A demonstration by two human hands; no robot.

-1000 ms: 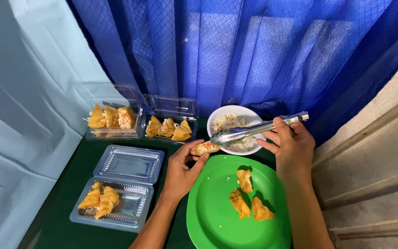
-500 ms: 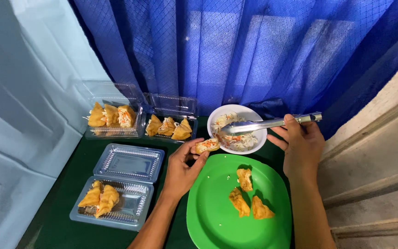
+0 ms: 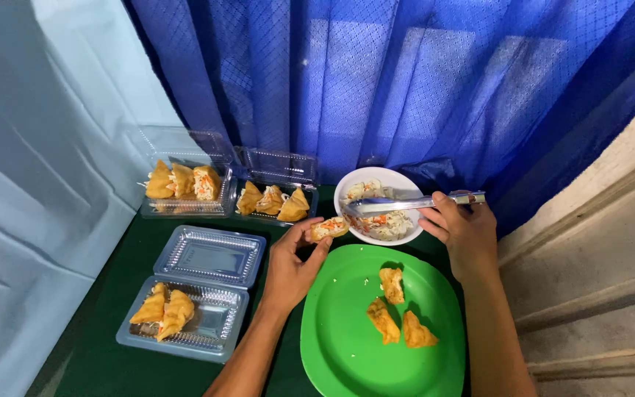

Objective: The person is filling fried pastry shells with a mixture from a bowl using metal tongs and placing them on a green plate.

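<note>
- Fried pastry pocket [image 3: 328, 229], golden and split open with pale and orange filling showing, is pinched between the fingers of the left hand [image 3: 293, 266], just beside the white bowl [image 3: 347, 185].
- Right hand [image 3: 463, 229] is closed around metal tongs [image 3: 406, 203], whose tips reach into the bowl's shredded vegetable mix.
- The step in hand looks like stuffing: the pocket is held at the bowl's rim while the tongs gather filling.
- The next move would call for a small pinch of mix, carried steadily into the open slit without spilling.
- Green plate [image 3: 339, 345], in front of the bowl, holds three plain fried pieces [image 3: 398, 316].
- Left of the plate, a clear plastic box [image 3: 214, 334] holds a few pastries; two more boxes at the back hold filled ones.
</note>
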